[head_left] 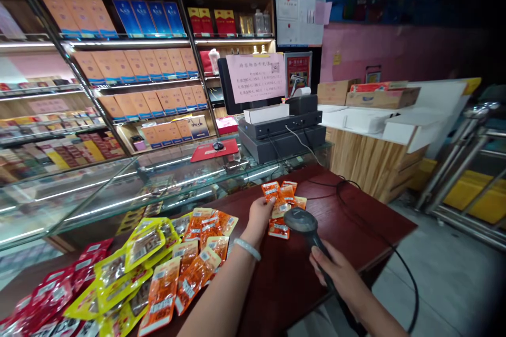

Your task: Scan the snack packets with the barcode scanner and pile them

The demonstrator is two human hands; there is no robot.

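My right hand (338, 274) grips the handle of a black barcode scanner (302, 221), its head pointed at a small cluster of orange snack packets (282, 197) on the dark red counter (356, 221). My left hand (261, 216), with a pale bangle on the wrist, touches the left edge of that cluster, fingers bent onto one packet. To the left lies a spread of orange snack packets (197, 258), yellow packets (134, 258) and red packets (59, 289).
A glass display case (118, 184) runs along the counter's far side, with a register and monitor (276, 121) on it. Shelves of boxed goods (138, 63) fill the wall. The scanner's black cable (371, 221) loops across the counter's right end. A wooden counter (367, 158) stands beyond.
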